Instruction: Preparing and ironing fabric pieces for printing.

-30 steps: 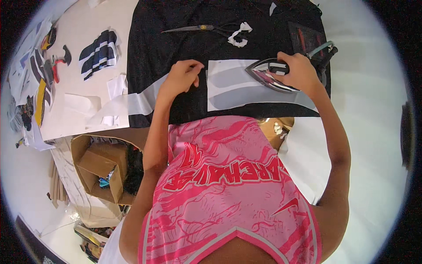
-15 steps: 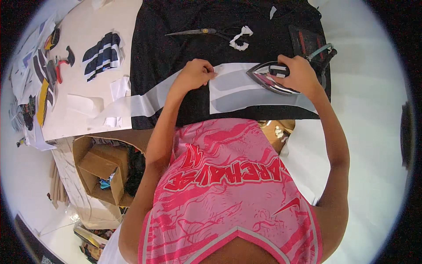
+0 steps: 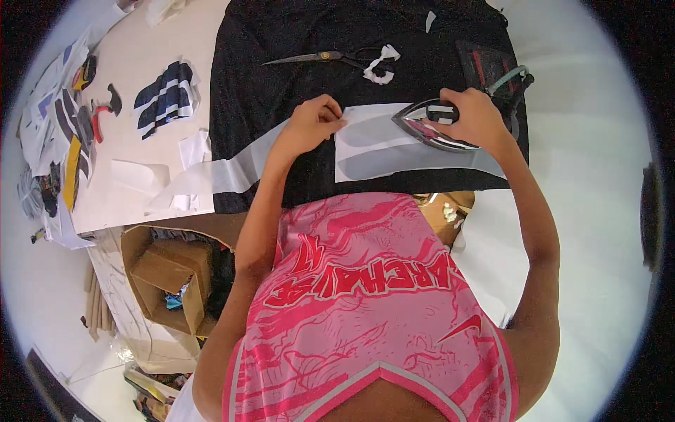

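Observation:
My right hand (image 3: 471,116) grips an iron (image 3: 441,143), whose pointed end faces left. The iron rests on a white sheet (image 3: 373,114) bearing grey curved shapes (image 3: 394,160), over a black cloth (image 3: 281,91). At the sheet's upper left corner my left hand (image 3: 311,126) is closed, with thumb and fingertips pinching the edge. A translucent pale strip (image 3: 235,169) runs from under my left wrist toward the left. Beyond the sheet lie large scissors (image 3: 320,58), with a crumpled white scrap (image 3: 382,67) over their handles.
Striped dark-and-white fabric (image 3: 165,98) and paper scraps (image 3: 137,176) lie on the pale tabletop (image 3: 105,207) at left. Red-handled pliers (image 3: 98,123) and tools crowd its far left edge. A cardboard box (image 3: 165,288) stands below. A dark iron stand (image 3: 485,67) sits at far right.
The iron has slid very slightly left on the sheet. My left hand stays at the corner, its fingers shifting a little. The view has moved slightly.

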{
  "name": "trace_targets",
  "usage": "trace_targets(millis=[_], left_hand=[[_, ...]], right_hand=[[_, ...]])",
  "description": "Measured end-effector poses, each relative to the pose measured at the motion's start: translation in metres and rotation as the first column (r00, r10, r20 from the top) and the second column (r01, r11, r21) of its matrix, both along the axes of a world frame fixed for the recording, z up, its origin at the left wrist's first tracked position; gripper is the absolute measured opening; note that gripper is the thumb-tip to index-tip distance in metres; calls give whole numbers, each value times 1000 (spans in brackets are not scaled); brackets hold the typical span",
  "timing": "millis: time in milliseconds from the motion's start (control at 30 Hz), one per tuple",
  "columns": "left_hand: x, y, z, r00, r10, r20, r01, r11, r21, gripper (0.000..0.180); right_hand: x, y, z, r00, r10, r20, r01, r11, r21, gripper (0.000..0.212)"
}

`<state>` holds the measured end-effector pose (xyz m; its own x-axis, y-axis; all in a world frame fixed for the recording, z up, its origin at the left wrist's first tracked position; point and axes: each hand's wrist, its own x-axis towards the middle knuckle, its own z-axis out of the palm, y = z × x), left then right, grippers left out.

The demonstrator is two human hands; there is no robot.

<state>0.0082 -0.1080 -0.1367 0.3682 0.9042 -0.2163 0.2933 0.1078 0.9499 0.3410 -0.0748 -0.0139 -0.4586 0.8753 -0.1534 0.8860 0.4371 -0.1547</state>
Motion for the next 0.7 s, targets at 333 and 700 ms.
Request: trace_targets(millis=[333, 700], left_hand=[[6, -2, 4, 948, 208, -240, -164, 968, 188, 28], [30, -23, 27, 814, 337, -472, -187, 923, 337, 26]], right_hand=[[4, 8, -5, 998, 0, 57, -3, 999, 46, 47], [13, 12, -3, 999, 26, 36, -29, 998, 59, 40]])
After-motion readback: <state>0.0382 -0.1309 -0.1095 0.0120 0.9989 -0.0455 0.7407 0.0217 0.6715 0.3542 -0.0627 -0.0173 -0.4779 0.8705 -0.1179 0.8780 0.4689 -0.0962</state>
